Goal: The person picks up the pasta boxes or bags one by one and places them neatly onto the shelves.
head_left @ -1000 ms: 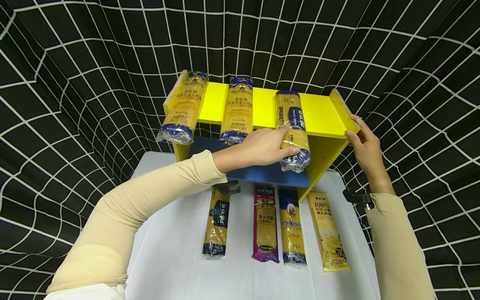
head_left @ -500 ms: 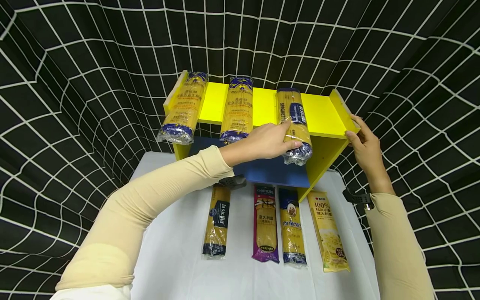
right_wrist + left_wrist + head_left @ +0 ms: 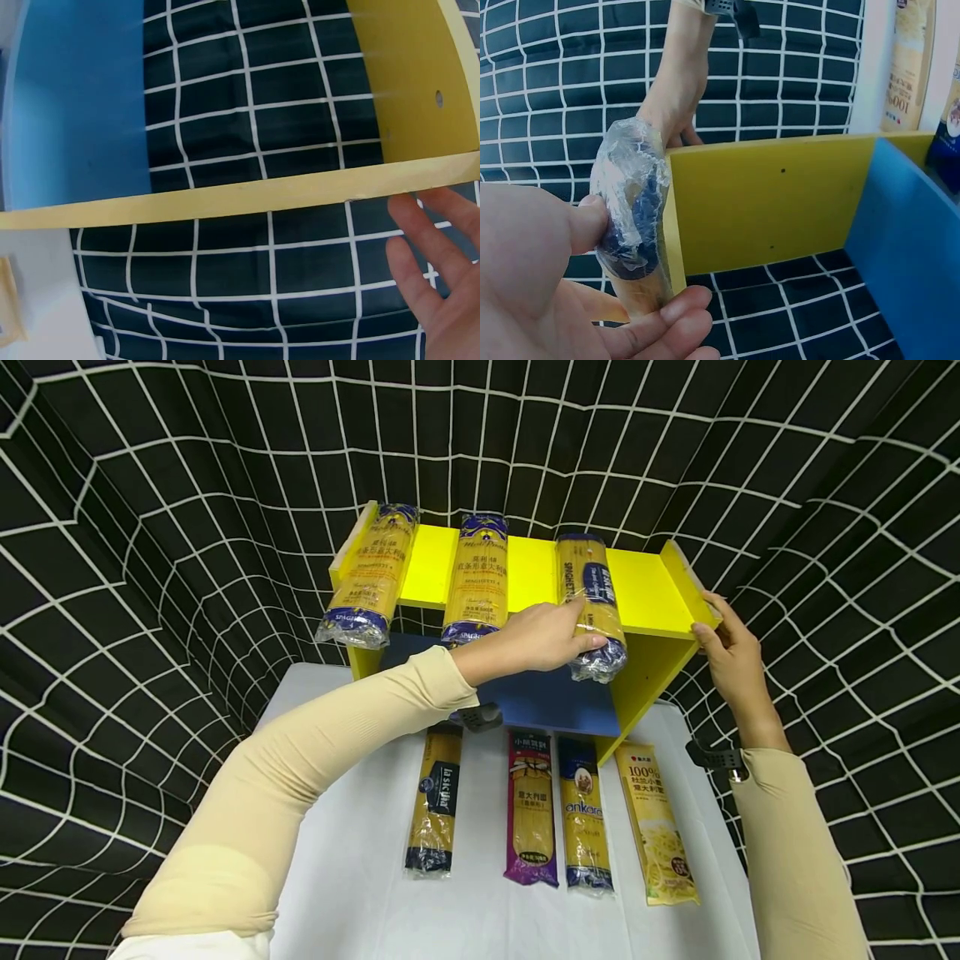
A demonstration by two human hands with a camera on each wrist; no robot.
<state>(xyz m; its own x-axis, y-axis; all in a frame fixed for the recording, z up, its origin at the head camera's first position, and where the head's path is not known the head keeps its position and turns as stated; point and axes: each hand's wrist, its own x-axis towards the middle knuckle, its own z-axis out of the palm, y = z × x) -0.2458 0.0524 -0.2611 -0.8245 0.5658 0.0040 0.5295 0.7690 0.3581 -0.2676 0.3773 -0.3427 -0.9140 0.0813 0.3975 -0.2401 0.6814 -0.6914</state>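
Your left hand (image 3: 543, 639) grips the spaghetti packet (image 3: 595, 568) near its closer end; your right hand (image 3: 737, 652), farther right, grips the shelf (image 3: 651, 597). The packet points away from you lengthwise, far end slightly left.

Before me, four long, flat plastic pasta packets (image 3: 532, 810) lie on the white-clothed bench (image 3: 352, 868); three blue-ended, clear-wrapped spaghetti packets (image 3: 477, 577) rest across the bright yellow shelf (image 3: 647, 589), overhanging its front edge.

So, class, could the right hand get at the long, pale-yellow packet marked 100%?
Probably yes: the right hand touches only the yellow boxy shelf, and the packet lies uncovered on the white cloth.
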